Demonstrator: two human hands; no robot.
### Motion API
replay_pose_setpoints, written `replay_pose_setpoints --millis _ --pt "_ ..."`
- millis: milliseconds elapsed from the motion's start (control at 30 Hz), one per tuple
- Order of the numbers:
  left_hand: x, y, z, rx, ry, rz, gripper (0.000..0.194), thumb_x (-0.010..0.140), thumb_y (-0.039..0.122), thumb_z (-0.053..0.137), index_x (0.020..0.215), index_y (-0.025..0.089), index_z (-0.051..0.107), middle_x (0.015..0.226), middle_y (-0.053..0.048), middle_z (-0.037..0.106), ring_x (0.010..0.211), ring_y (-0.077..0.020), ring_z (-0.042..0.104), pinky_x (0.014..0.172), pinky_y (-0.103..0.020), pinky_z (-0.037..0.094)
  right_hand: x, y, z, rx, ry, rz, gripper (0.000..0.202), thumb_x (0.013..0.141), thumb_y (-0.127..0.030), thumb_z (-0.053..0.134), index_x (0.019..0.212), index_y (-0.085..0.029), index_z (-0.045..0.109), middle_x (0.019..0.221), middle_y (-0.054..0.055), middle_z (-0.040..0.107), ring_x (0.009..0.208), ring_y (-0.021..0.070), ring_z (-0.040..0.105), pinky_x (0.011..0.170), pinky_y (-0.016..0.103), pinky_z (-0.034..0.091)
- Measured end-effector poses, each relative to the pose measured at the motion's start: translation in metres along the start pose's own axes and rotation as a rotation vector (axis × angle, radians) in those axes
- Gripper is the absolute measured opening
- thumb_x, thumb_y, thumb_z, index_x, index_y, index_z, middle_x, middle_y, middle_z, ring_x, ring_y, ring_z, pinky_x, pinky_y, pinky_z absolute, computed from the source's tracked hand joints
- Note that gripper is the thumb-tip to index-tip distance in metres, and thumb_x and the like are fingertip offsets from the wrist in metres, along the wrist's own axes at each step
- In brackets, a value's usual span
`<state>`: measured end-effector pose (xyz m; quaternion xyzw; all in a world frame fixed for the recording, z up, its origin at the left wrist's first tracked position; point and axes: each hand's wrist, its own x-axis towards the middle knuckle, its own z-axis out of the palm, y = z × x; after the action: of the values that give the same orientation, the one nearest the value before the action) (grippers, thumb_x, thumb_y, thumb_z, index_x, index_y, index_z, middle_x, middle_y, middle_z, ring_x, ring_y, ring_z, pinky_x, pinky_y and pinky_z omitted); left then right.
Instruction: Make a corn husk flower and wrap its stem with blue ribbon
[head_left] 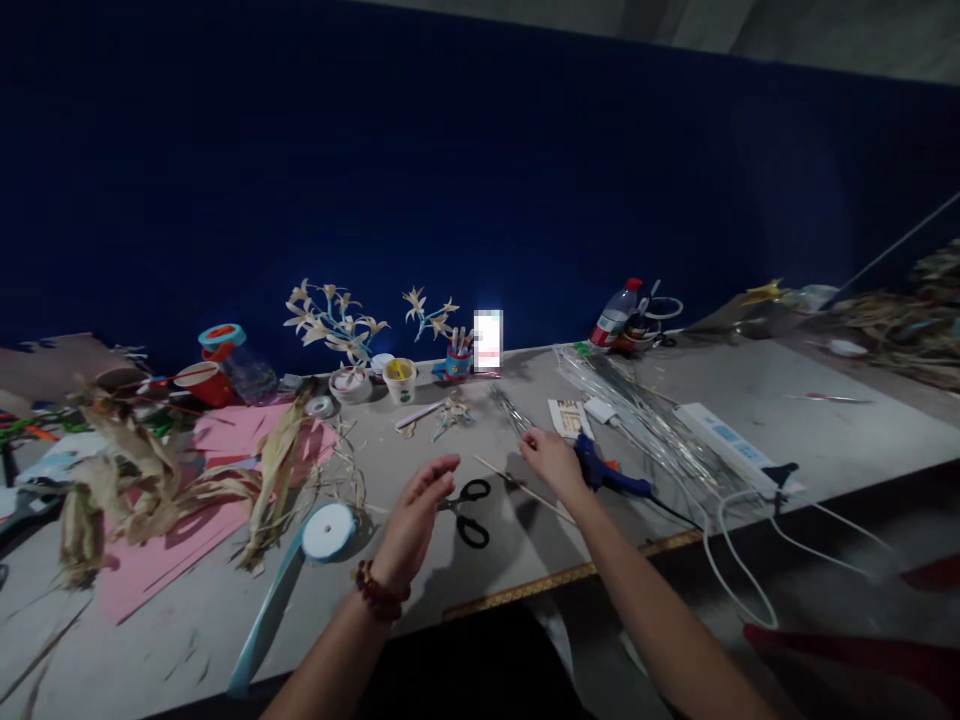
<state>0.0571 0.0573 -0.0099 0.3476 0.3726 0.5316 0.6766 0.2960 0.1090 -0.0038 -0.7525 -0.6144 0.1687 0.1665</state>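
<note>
My left hand (416, 515), a beaded bracelet at its wrist, is raised over the table with its fingers stretched out and nothing in them. Just right of it lie black-handled scissors (473, 532). My right hand (550, 460) is closed, its fingertips at the near end of a small bundle of thin wires (510, 408). A thin stick (536, 495) lies between the hands. Beside my right wrist rests a blue glue gun (611, 475). A roll of light blue ribbon (328, 531) sits left of my left hand.
Dried husks (274, 470) and pink sheets (172, 560) cover the left side. Husk flowers (334, 320), a cup of pens (459, 360) and a bright screen (488, 340) stand at the back. At right are a bottle (616, 315), long wires (652, 425) and a white power strip (724, 445).
</note>
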Motion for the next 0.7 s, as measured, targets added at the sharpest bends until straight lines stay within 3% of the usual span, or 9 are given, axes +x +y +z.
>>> replay_pose_setpoints --millis 67,200,367,500,633,700 --pt "-0.018 -0.001 -0.015 0.093 -0.002 0.004 0.026 0.082 0.037 0.077 0.100 0.019 0.078 0.123 -0.013 0.070 0.116 -0.0267 0.060 0.093 -0.034 0.046 0.013 -0.006 0.006 -0.077 0.020 0.025 0.019 0.094 -0.019 0.051 0.089 -0.017 0.070 0.096 0.012 0.075 0.094 0.0243 0.069 0.072 0.027 0.042" --pt "-0.041 -0.001 -0.043 0.175 0.130 -0.017 0.032 0.077 0.044 0.080 0.098 0.019 0.079 0.112 -0.011 0.074 0.105 -0.0256 0.064 0.084 -0.031 0.048 0.029 -0.033 0.028 -0.152 0.047 0.039 0.025 0.101 -0.022 0.044 0.106 -0.014 0.067 0.106 0.016 0.074 0.100 0.0239 0.070 0.074 0.026 0.043" --pt "-0.053 -0.004 -0.064 0.216 0.221 -0.034 0.034 0.075 0.049 0.080 0.093 0.020 0.079 0.106 -0.009 0.074 0.092 -0.0223 0.065 0.073 -0.029 0.048 0.043 -0.053 0.038 -0.161 -0.006 -0.034 0.023 0.102 -0.029 0.048 0.104 -0.020 0.069 0.106 0.008 0.075 0.101 0.0197 0.070 0.075 0.023 0.045" --pt "-0.055 -0.009 -0.070 0.254 0.227 -0.037 0.037 0.074 0.054 0.079 0.090 0.020 0.078 0.087 -0.006 0.073 0.078 -0.0195 0.062 0.067 -0.027 0.046 0.052 -0.040 0.027 -0.199 -0.017 0.022 0.026 0.105 -0.031 0.045 0.110 -0.019 0.068 0.107 0.009 0.073 0.101 0.0208 0.069 0.080 0.028 0.051" --pt "-0.056 -0.015 -0.069 0.313 0.183 -0.029 0.040 0.071 0.059 0.079 0.080 0.020 0.077 0.077 -0.005 0.070 0.071 -0.0204 0.058 0.066 -0.030 0.046 0.052 -0.021 0.018 -0.254 -0.071 0.078 0.029 0.099 -0.036 0.061 0.120 -0.016 0.063 0.117 0.008 0.067 0.099 0.0214 0.068 0.085 0.041 0.058" --pt "-0.057 -0.017 -0.070 0.340 0.161 -0.020 0.040 0.072 0.060 0.078 0.078 0.020 0.076 0.076 -0.005 0.069 0.072 -0.0214 0.058 0.069 -0.031 0.046 0.048 -0.014 0.016 -0.277 -0.096 0.076 0.025 0.098 -0.035 0.062 0.113 -0.016 0.066 0.112 0.007 0.069 0.095 0.0207 0.069 0.083 0.040 0.058"
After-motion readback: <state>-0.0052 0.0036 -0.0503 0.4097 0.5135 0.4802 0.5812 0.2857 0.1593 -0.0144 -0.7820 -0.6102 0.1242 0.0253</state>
